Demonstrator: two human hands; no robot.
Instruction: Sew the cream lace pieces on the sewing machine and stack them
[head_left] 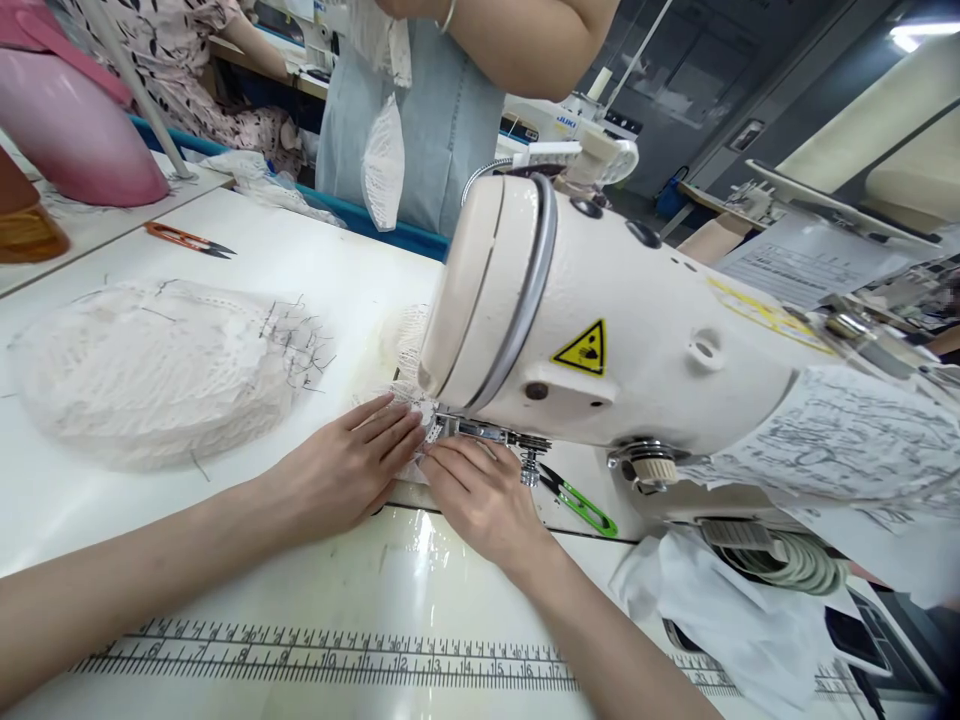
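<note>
My left hand (pixel 358 462) lies flat on a white lace piece (pixel 409 345), its fingers stretched out close to the needle area of a sewing machine (pixel 600 320). Beside it, my right hand (pixel 484 492) has its fingers bent and pressed together at the lace's near edge, just under the machine head. The machine hides the needle and part of the lace. To the left rests a pile of white lace pieces (pixel 157 370) with dark thread ends sticking out. Green thread snips (pixel 581 503) lie right of my right hand.
Orange thread snips (pixel 184 238) lie at the back left. A printed ruler strip (pixel 360 660) runs along the front edge. White cloth (pixel 735 610) and a coiled pale band (pixel 802 562) sit at right. A person (pixel 427 130) stands across the table, holding lace.
</note>
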